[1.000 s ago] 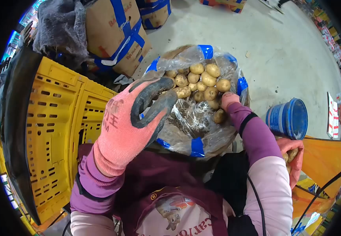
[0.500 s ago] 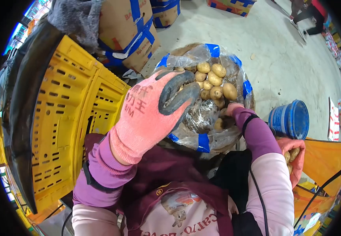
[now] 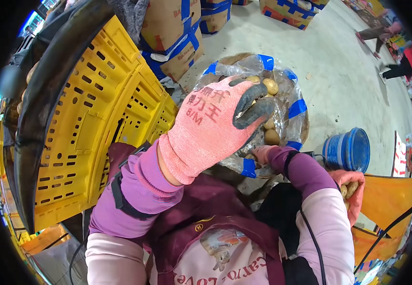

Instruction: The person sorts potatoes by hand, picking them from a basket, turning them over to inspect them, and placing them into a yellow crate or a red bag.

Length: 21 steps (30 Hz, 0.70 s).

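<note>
My left hand (image 3: 215, 121), in a pink glove with dark grey fingers, is over a round container (image 3: 297, 108) lined with clear plastic and blue tape. Its fingers and thumb curl towards each other; what they hold, if anything, I cannot make out. Potatoes (image 3: 271, 86) lie inside the container, beside and below that hand. My right hand (image 3: 264, 153), also in a pink glove, reaches low into the container at the near side. Its fingers are mostly hidden, close to a potato (image 3: 249, 157) by the near rim.
A large yellow slotted crate (image 3: 84, 137) stands tilted at my left. Beyond the container are taped banana boxes (image 3: 168, 28). On the right are a blue bucket (image 3: 347, 149) and a red sack (image 3: 354, 190) holding potatoes. People (image 3: 401, 61) walk at the far right.
The view has shifted. My left hand has moved right across the container and covers more of the potatoes. My right hand has come nearer the front rim.
</note>
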{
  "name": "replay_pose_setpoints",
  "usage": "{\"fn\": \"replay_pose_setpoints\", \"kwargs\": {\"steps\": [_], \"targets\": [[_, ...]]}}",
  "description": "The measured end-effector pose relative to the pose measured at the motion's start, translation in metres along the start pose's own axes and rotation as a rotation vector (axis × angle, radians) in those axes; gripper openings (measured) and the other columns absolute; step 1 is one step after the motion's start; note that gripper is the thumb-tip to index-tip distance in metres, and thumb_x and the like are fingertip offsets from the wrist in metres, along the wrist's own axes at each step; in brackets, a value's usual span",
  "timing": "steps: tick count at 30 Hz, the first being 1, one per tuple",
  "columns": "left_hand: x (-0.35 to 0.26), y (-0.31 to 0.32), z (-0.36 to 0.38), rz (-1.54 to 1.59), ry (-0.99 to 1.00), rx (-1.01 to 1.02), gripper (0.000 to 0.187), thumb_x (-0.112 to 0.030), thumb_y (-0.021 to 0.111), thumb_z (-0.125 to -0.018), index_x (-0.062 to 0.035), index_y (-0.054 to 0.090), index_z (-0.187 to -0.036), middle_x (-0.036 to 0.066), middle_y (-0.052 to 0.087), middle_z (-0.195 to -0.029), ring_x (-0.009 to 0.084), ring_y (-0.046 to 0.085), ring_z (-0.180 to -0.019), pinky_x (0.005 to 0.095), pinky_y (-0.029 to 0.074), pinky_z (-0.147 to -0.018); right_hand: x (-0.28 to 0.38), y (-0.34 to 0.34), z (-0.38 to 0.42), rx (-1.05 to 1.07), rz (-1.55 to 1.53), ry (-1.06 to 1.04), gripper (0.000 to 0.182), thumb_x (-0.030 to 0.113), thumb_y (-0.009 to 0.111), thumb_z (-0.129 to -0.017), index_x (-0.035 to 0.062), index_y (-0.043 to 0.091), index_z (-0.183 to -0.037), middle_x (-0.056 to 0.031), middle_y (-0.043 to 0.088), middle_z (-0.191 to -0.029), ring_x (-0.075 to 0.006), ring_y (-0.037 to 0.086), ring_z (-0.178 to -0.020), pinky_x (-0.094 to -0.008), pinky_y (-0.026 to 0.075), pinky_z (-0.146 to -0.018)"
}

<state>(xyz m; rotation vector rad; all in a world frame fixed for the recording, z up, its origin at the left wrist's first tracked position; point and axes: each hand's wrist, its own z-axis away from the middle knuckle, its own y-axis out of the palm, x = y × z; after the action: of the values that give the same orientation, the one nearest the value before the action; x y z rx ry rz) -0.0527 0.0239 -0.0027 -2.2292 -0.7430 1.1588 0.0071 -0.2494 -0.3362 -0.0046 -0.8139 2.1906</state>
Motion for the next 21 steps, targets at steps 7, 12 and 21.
{"fn": "replay_pose_setpoints", "kwargs": {"steps": [7, 12, 21], "targets": [[0.006, -0.009, -0.018, 0.094, -0.081, -0.069, 0.036, -0.023, 0.072, -0.081, -0.0041, 0.065, -0.111, 0.016, 0.068, -0.098, 0.0334, 0.066, -0.092, 0.0396, 0.053, -0.08, -0.01, -0.064, -0.007, -0.22, -0.439, -0.008, 0.076, 0.046, 0.076, -0.075, 0.0008, 0.051, -0.131, -0.0229, 0.061, -0.124, -0.0345, 0.059, -0.116, -0.0423, 0.046, -0.098], [0.022, -0.012, -0.034, 0.366, -0.344, -0.108, 0.026, -0.019, 0.063, -0.093, -0.0004, 0.07, -0.108, 0.002, 0.071, -0.094, 0.0067, 0.06, -0.083, 0.0235, 0.049, -0.076, 0.061, -0.176, 0.123, -0.88, -0.547, -0.251, 0.077, 0.032, 0.083, -0.069, 0.003, 0.049, -0.132, -0.0179, 0.064, -0.118, -0.0329, 0.061, -0.11, -0.0383, 0.048, -0.095], [0.007, 0.014, -0.013, 1.02, -0.562, 0.417, 0.053, -0.02, 0.074, -0.085, -0.0013, 0.054, -0.13, 0.008, 0.063, -0.116, 0.0131, 0.061, -0.099, 0.0315, 0.052, -0.088, 0.126, -0.178, 0.243, -1.46, -0.053, -0.102, 0.098, 0.032, 0.086, -0.063, 0.0022, 0.037, -0.142, -0.0204, 0.048, -0.134, -0.0407, 0.047, -0.122, -0.0458, 0.04, -0.105]]}}
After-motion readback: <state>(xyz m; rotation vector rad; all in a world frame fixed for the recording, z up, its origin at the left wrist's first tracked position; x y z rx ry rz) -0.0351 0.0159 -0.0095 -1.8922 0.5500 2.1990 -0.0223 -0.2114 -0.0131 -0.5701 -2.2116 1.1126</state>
